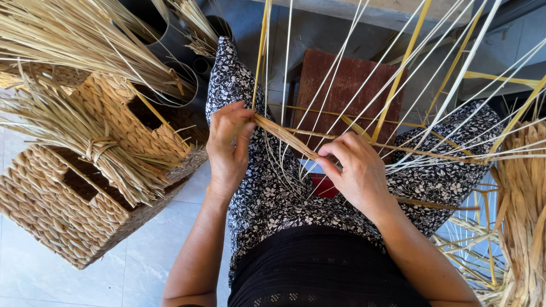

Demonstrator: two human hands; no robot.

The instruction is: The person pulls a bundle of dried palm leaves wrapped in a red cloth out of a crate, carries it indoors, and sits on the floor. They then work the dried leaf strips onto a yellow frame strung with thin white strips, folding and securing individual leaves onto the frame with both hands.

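Note:
I sit with black-and-white flowered fabric (pixel 267 187) over my lap. A twisted tan straw strand (pixel 284 136) runs between both hands. My left hand (pixel 227 145) pinches its upper end beside a thin yellow upright stake (pixel 260 51). Lower down, my right hand (pixel 355 170) grips the strand with thumb and fingers. Several pale upright stakes (pixel 364 79) fan out from my lap toward the top and right. Where they meet below my hands is hidden.
Two woven straw baskets (pixel 68 222) stand on the pale tiled floor (pixel 148 261) at left, with loose straw bundles (pixel 74 131) across them. A reddish-brown wooden stool (pixel 341 85) lies ahead. More dried straw (pixel 523 216) piles at right. Dark pipes (pixel 193 62) stand behind the baskets.

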